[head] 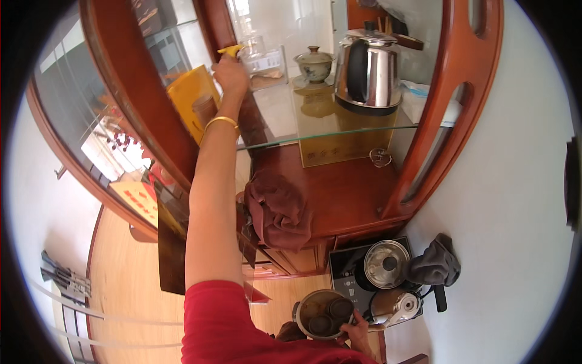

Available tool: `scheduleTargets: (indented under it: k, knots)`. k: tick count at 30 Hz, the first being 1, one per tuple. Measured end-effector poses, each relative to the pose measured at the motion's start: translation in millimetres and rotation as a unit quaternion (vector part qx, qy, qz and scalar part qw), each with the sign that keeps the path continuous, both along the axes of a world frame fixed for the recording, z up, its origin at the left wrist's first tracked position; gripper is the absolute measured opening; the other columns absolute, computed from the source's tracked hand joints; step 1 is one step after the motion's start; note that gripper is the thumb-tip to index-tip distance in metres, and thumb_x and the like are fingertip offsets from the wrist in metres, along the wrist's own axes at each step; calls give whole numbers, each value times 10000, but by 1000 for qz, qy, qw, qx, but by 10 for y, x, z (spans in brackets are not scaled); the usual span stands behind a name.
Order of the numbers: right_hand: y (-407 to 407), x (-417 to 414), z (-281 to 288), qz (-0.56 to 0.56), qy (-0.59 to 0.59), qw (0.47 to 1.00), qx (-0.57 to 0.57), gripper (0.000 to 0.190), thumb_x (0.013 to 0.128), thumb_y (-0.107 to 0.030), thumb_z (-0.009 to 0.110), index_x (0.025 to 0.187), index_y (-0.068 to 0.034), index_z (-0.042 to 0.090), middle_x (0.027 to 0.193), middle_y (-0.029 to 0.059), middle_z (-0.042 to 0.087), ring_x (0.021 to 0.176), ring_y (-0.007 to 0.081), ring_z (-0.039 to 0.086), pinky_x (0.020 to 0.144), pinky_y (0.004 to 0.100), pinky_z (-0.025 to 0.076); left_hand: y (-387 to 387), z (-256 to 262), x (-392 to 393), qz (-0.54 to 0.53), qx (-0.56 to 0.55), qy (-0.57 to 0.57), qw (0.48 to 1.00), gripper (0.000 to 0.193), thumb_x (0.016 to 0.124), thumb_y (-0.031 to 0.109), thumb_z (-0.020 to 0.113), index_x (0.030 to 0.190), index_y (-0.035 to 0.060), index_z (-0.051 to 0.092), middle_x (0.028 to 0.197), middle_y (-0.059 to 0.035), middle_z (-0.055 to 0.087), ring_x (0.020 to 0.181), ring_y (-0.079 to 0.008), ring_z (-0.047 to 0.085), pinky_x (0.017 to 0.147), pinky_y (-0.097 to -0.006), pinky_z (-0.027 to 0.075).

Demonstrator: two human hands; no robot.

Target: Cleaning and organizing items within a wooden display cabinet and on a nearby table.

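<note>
My left hand (233,75), wearing a gold-coloured bangle, is raised at the cabinet's glass shelf with its fingers closed round a small yellow plastic object (231,49). Just right of it stand a clear glass vessel (254,48) and a clear box (268,70). Low in the view, my right hand (357,334) grips the edge of a metal pot (313,302). Two dark round pieces (321,325) lie inside this pot. A crumpled maroon cloth (279,207) rests on the wooden cabinet top, to the right of my left forearm.
A lidded porcelain bowl (314,66) and a steel kettle (375,73) stand on the glass shelf (273,142). Below right, an induction cooker (345,264) holds a glass-lidded pot (387,264) and another kettle (393,305). A dark grey cloth (434,261) lies beside them by the wall.
</note>
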State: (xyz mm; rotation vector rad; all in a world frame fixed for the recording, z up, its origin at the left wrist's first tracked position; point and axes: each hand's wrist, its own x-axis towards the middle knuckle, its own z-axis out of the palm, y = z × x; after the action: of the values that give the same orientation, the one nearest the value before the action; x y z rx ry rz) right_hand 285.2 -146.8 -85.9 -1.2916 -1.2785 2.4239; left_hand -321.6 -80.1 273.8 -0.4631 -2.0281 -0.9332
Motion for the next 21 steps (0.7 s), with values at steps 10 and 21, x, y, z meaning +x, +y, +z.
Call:
scheduleTargets:
  k: [10,21]
  knots:
    - [-38,26,118,13,-14,1000,8,730,692,84,557,1395,-54,418,785,150,662,454,243,604,364,319,473,-62,308,621,-140,180,187,956,167,775,-48,559,887,38,648,938,-145,613,862,-302,595,765,-385,468]
    - [-63,-24,259,0,-15,1000,28,690,713,19,605,1376,-96,456,705,114,656,460,190,603,373,290,479,352,910,2019,-459,86,195,863,209,823,-25,576,957,59,712,1013,-54,628,888,-141,579,793,-252,438]
